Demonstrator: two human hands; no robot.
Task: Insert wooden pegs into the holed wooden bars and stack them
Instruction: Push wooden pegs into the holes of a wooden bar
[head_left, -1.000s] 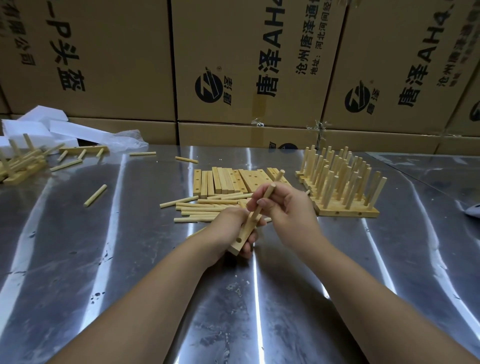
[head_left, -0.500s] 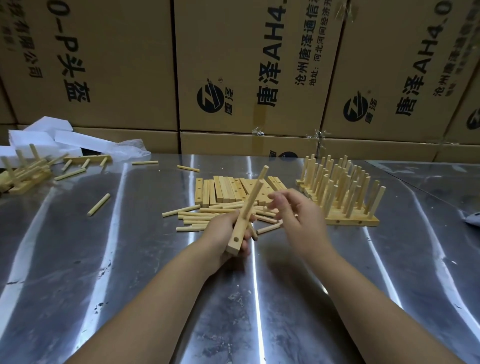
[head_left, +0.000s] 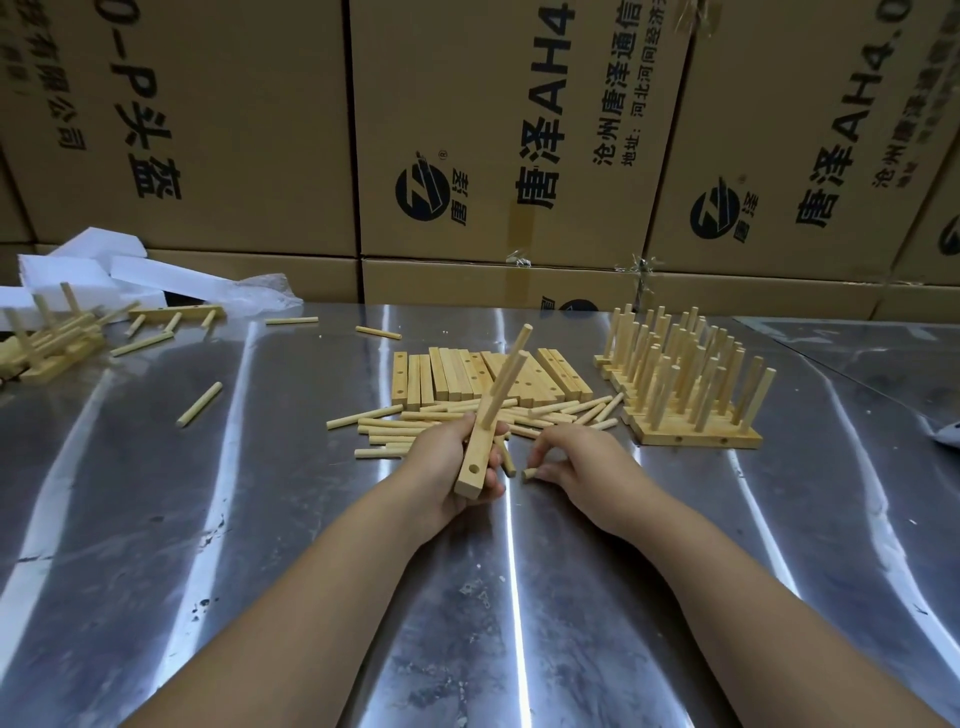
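My left hand (head_left: 457, 467) grips a holed wooden bar (head_left: 474, 467) above the steel table, its near end showing an empty hole. Two pegs (head_left: 506, 371) stand up out of the bar's far part. My right hand (head_left: 576, 462) is down on the table just right of the bar, its fingers pinching a loose peg (head_left: 529, 473). Behind both hands lies a scatter of loose pegs (head_left: 395, 426), and behind that a row of bare holed bars (head_left: 467, 376). A stack of pegged bars (head_left: 691, 384) stands at the right.
Cardboard boxes (head_left: 519, 130) wall off the table's far edge. White foam pieces (head_left: 93, 270) and a few pegged bars (head_left: 47, 348) lie at the far left, with stray pegs (head_left: 200, 404) nearby. The steel table (head_left: 311, 597) stretches toward me.
My right hand let go of the second peg, now standing in the bar, and dropped to the table onto a loose peg. The left hand tilted the bar more upright.
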